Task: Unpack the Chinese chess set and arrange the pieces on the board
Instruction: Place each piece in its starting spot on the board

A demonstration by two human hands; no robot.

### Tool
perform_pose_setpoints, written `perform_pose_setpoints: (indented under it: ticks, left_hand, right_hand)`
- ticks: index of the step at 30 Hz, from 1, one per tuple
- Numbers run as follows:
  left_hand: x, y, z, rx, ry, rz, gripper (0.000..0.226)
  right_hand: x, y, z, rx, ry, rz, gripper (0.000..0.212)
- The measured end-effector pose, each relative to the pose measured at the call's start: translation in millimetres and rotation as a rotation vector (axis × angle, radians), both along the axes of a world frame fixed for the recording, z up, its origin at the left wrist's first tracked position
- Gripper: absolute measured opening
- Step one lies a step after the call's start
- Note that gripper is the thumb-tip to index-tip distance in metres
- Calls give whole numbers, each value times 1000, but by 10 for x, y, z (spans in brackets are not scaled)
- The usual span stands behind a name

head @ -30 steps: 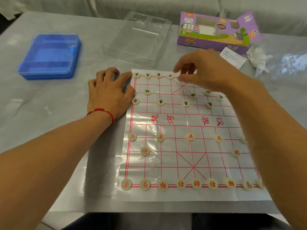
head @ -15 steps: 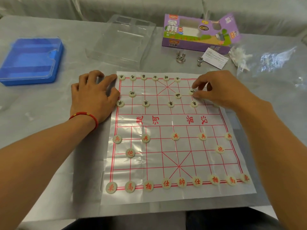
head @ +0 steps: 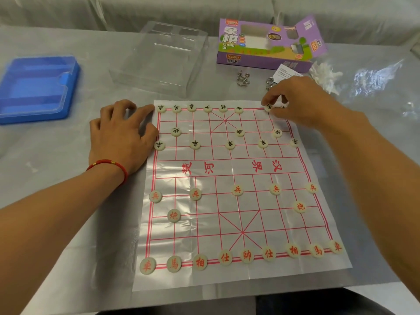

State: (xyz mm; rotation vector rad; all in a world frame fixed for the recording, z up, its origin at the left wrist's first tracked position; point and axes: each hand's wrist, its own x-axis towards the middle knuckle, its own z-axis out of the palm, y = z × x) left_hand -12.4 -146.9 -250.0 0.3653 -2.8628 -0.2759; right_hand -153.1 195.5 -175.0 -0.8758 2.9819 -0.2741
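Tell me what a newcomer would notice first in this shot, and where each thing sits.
The eye lands first on the plastic chess board at the centre of the table, with red pieces lined along its near edge and black ones along the far edge. Next comes the right hand pinching a black piece at the far right corner, while the left hand presses flat beside the board's left edge.

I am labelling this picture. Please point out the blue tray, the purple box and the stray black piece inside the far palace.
blue tray [head: 37, 87]: head view, its middle.
purple box [head: 261, 45]: head view, front face.
stray black piece [head: 240, 132]: head view, its top.
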Motion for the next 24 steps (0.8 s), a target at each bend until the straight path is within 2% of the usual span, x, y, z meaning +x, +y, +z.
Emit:
perform_pose_setpoints:
  ticks: [4, 10, 18, 24]
  left_hand:
    - [1, 3, -4, 1, -1, 6, 48]
    - [1, 6, 1, 3, -9, 9, 49]
    - [11, 23, 22, 11, -16, 8, 49]
    - [10, 19, 11, 9, -14, 10, 49]
  right_hand:
    - [-79, -50, -9, 60, -11, 59, 27]
    - [-154, -23, -2, 125, 24, 56, 45]
    - [-126, -73, 43, 233, 64, 112, 26]
    - [-175, -70, 38, 229, 57, 91, 22]
